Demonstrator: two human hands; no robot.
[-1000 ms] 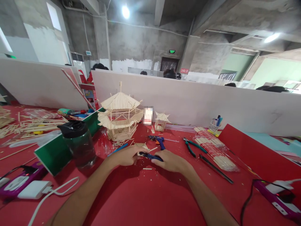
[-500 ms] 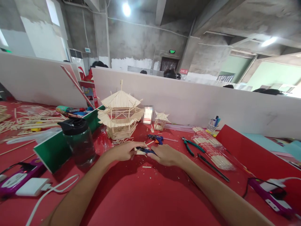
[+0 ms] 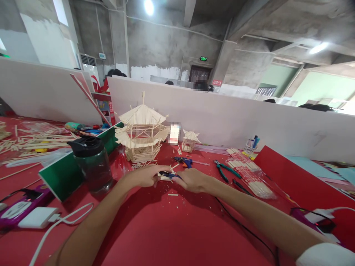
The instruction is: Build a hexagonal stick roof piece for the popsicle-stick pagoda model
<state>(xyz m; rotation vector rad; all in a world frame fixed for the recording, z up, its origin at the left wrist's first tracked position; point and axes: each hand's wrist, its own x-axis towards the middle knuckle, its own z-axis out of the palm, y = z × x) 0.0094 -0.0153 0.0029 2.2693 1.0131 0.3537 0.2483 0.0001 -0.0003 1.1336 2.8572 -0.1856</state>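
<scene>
At the middle of the red table (image 3: 177,229), my right hand (image 3: 195,181) is closed around a narrow dark blue and black hand tool (image 3: 170,175), its kind unclear. My left hand (image 3: 146,175) meets it from the other side, fingers bent over the tool's far end and a small piece of pale wooden sticks (image 3: 165,178). The left fingertips are partly hidden. Just beyond lies a blue and orange glue gun (image 3: 185,161). A two-tiered pavilion model (image 3: 142,136) of sticks stands behind my left hand, with a smaller stick pavilion (image 3: 190,140) to its right.
A dark water bottle (image 3: 93,162) and a green board (image 3: 62,181) stand at left. Green-handled pliers (image 3: 224,170) and bagged sticks (image 3: 252,173) lie at right, beside a red board (image 3: 302,181). A black cord (image 3: 244,227) runs under my right arm. White partitions (image 3: 222,114) close off the back.
Both hands stay together over the stick piece, with the tool's angle shifted slightly. My right forearm has swung a little, and more of the black cord and a white sleeve now show.
</scene>
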